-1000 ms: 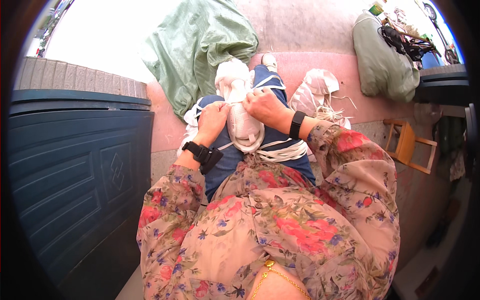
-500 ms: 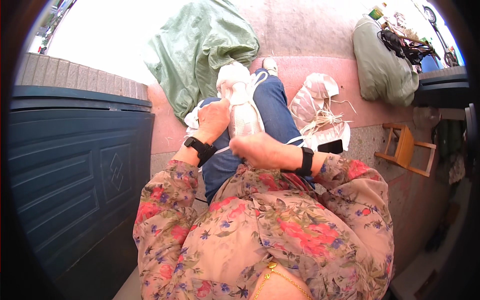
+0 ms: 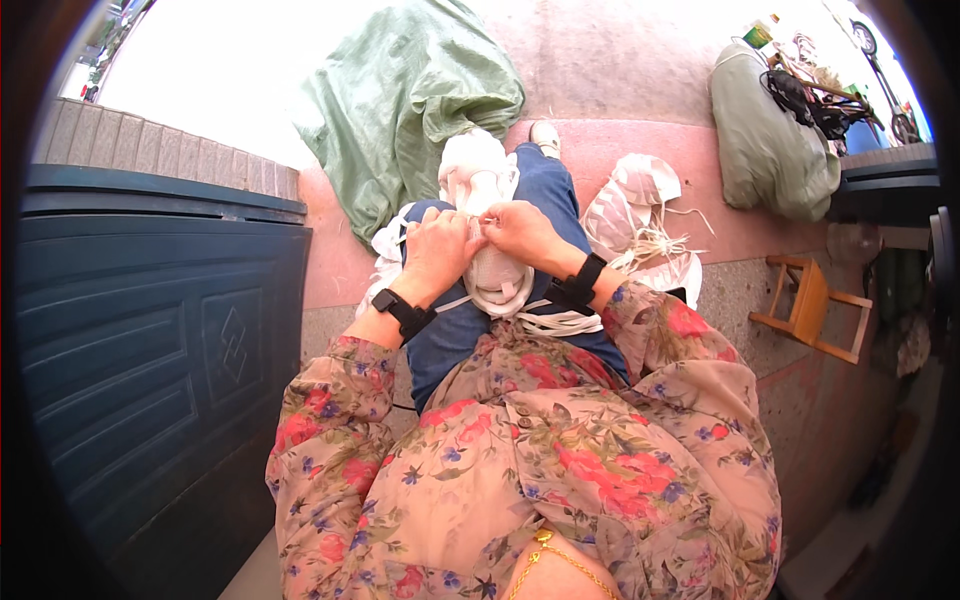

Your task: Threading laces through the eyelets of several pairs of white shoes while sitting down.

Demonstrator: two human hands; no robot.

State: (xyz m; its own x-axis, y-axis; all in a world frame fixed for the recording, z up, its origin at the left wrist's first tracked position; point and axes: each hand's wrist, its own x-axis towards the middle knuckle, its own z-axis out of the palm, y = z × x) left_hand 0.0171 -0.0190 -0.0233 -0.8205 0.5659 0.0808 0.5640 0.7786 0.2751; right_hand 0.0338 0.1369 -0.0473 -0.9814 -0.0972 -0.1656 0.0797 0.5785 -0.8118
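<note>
A white mesh shoe (image 3: pixel 497 283) lies along my lap, its heel opening towards me. My left hand (image 3: pixel 440 250) grips the left side of its lacing area. At the opposite edge my right hand (image 3: pixel 520 232) is closed in a pinch on what seems to be the white shoelace; the fingertips of both hands almost meet and hide the eyelets. Loose white laces (image 3: pixel 560 323) lie across my right thigh. Beyond the hands, whitish shoe material (image 3: pixel 474 165) rests between my knees, against a green sheet.
To the right on the floor sits a pile of white shoe pieces and laces (image 3: pixel 650 235). A small wooden stool (image 3: pixel 805 300) stands farther right. The green sheet (image 3: pixel 410 90) spreads ahead, a full grey-green sack (image 3: pixel 765 140) stands at far right, and a blue door (image 3: pixel 160 340) is on the left.
My right hand has moved forward from the near end of the shoe to the lacing, beside my left hand. The left hand has shifted slightly right. The loose laces on my thigh now show.
</note>
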